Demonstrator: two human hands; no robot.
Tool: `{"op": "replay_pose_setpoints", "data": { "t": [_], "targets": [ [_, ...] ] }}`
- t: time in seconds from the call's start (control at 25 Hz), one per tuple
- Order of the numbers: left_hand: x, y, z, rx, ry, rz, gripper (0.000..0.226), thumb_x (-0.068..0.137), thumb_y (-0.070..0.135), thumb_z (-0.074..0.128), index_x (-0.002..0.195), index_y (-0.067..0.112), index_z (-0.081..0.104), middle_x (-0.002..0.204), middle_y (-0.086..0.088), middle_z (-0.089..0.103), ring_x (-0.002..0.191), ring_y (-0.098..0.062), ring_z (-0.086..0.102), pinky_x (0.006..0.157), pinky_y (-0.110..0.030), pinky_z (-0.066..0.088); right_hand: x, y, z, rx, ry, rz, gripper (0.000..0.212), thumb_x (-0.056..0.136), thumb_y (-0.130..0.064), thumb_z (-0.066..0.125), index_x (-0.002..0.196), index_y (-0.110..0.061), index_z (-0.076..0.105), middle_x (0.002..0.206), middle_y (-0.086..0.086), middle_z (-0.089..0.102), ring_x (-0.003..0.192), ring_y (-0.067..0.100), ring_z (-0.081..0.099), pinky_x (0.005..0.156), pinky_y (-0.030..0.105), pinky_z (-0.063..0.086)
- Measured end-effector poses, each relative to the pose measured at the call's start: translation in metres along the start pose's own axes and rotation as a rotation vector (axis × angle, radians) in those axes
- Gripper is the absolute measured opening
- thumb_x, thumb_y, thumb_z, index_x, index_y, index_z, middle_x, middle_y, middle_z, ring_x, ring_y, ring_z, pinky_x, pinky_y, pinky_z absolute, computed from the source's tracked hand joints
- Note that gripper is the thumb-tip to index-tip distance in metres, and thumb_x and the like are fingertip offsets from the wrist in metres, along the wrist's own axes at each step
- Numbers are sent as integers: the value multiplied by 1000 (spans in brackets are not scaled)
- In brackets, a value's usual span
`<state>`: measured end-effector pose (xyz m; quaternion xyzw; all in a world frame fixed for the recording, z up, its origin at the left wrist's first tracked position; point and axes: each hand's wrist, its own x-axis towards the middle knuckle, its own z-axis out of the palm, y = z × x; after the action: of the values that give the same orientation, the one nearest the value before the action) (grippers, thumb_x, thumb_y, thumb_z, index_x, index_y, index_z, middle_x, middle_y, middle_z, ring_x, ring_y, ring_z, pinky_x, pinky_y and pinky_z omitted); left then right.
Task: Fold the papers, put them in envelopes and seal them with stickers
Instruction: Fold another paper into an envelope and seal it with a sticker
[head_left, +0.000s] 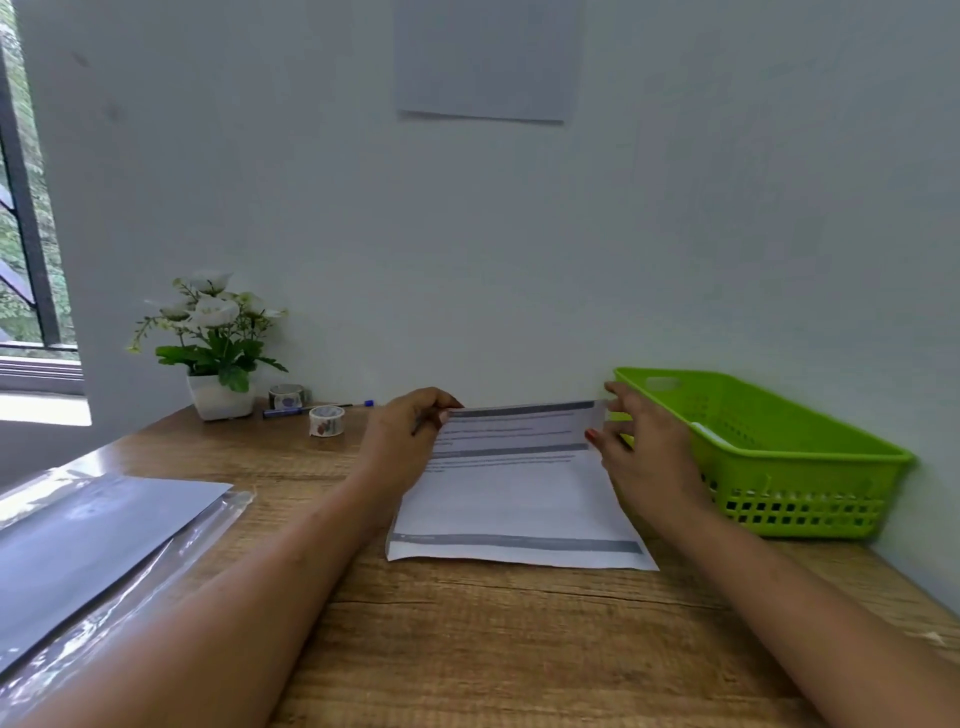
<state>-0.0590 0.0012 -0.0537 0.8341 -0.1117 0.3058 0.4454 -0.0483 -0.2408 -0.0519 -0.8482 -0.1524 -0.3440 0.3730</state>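
Note:
A printed white paper (514, 499) with grey bands lies on the wooden desk (467, 634) in front of me. My left hand (402, 441) pinches its far left corner and my right hand (641, 441) holds its far right corner; the far edge is lifted slightly off the desk. Two rolls of sticker tape stand at the back left: one (327, 420) near the paper, another (285, 396) behind it. A stack of grey envelopes in a clear plastic sleeve (88, 545) lies at the left.
A green plastic basket (810, 499) stands at the right against the wall, close to my right hand. A blue pen (311, 409) lies between the tape rolls. A potted white flower plant (213, 343) stands at the back left corner.

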Motion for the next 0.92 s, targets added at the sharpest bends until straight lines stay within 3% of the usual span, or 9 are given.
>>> {"op": "replay_pose_setpoints", "data": {
  "t": [0.08,0.16,0.24,0.36,0.44,0.52,0.64,0.76,0.92],
  "targets": [
    [0,3,3,-53,-63,7,26,93,1,47,91,18,66,89,6,66,82,2,58,63,-2,44,-1,2,0,-7,-19,11,52,81,-4,68,130,-15,52,112,11,54,91,23,59,81,43,55],
    [1,1,6,-105,-124,-18,32,92,-2,47,85,23,64,90,6,67,87,-6,61,68,-7,47,-2,3,-4,-10,6,39,45,80,2,67,120,-16,57,112,5,44,84,22,58,79,44,56],
    [1,0,7,-142,-153,-47,36,92,-3,47,82,27,64,93,5,68,95,-13,62,80,-21,51,-2,2,-6,-45,-1,21,32,78,2,67,105,-13,61,106,0,41,84,22,57,78,43,55],
    [2,-9,9,-222,-202,-113,44,91,-8,43,84,29,67,99,5,68,106,-17,61,91,-29,50,0,2,-6,-116,-68,32,12,80,-4,66,85,-14,62,85,2,56,77,23,60,72,39,54],
    [4,-13,8,-238,-244,-130,52,87,-14,37,89,26,70,106,2,69,112,-16,58,100,-32,45,-1,4,-8,-117,-97,57,13,80,-5,66,74,-16,61,70,3,63,67,22,62,65,33,52],
    [5,-14,6,-216,-268,-127,56,81,-18,33,90,22,71,107,0,70,114,-14,58,107,-33,39,-1,5,-8,-138,-116,60,11,79,-5,66,72,-13,64,68,5,65,66,22,62,64,34,52],
    [3,-11,6,-165,-265,-187,53,79,-19,32,91,15,70,104,-1,69,109,-11,60,104,-26,40,-3,5,-6,-187,-141,90,12,77,-5,68,70,-13,64,73,7,68,72,23,63,65,31,50],
    [2,-14,3,-66,-216,-273,47,83,-15,33,98,8,71,104,0,69,102,-8,60,83,-8,42,-3,7,-7,-206,-179,102,22,74,-4,67,64,-22,59,74,4,67,76,21,62,64,25,42],
    [5,-21,-1,93,-162,-300,44,87,-8,35,97,12,72,105,1,68,106,-12,58,93,-20,39,-5,7,-8,-248,-295,150,27,76,-2,60,68,-27,65,83,-2,69,85,18,64,74,26,49]
  ]
}}
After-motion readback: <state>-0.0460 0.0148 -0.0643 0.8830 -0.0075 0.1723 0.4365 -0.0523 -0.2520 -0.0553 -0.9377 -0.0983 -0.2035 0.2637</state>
